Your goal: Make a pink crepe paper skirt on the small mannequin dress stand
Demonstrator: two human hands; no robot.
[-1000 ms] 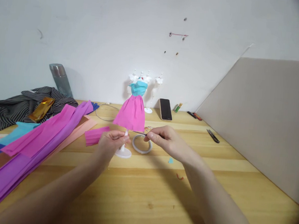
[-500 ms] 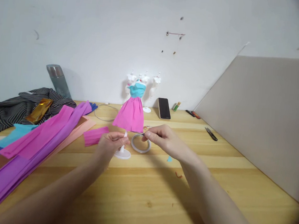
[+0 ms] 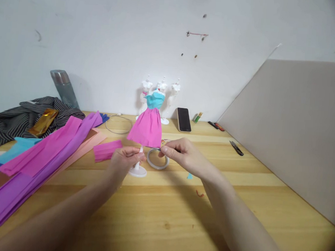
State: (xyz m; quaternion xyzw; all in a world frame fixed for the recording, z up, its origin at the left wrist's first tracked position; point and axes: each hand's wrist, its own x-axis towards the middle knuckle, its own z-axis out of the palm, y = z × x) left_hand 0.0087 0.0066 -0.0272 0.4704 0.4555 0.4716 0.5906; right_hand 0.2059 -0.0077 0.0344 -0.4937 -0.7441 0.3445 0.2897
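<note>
A small white mannequin wears a turquoise paper bodice [image 3: 155,99] and a pleated pink paper skirt [image 3: 147,128]. Below the skirt, my left hand [image 3: 126,157] is closed around the white stand [image 3: 138,171], whose round base shows under my fingers. My right hand [image 3: 179,152] pinches slim dark tweezers [image 3: 153,147], their tips at the skirt's lower hem. Beneath those fingers lies a white roll of tape [image 3: 157,167]. To the left of my left hand is a piece of pink crepe paper [image 3: 106,150].
Long crepe paper strips [image 3: 34,172] and a striped cloth [image 3: 6,125] cover the left side, near a bottle [image 3: 65,88]. Bare white mannequins [image 3: 175,91], a phone [image 3: 183,119] and a glue stick [image 3: 198,117] stand behind. Small snips [image 3: 236,148] lie right.
The dressed mannequin has tipped a little to the right. Both hands keep nearly the same place and hold. The whole view has shifted slightly.
</note>
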